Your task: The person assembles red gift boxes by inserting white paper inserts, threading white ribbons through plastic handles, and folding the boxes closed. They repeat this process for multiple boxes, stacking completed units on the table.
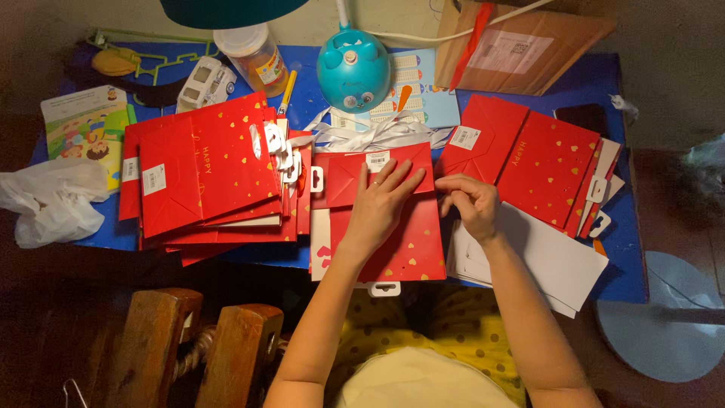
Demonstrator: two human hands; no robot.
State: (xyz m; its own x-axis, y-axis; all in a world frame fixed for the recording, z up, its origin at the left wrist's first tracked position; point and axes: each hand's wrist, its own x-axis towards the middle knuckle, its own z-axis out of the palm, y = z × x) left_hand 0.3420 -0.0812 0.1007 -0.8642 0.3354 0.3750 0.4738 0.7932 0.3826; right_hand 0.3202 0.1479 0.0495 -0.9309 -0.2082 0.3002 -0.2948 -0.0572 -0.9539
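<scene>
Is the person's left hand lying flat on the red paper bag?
Yes, the left hand lies flat, fingers spread, on the folded red paper bag, while the right hand pinches at its edge.

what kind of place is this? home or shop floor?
Likely a home desk used for piecework: a blue table crowded with flat red gift bags, a teal desk lamp and a children's book.

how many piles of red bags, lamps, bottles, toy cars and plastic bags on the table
red bag piles: 3 (left, middle, right)
lamp: 1
bottle: 1
toy car: 1
plastic bag: 1
total: 7
</scene>
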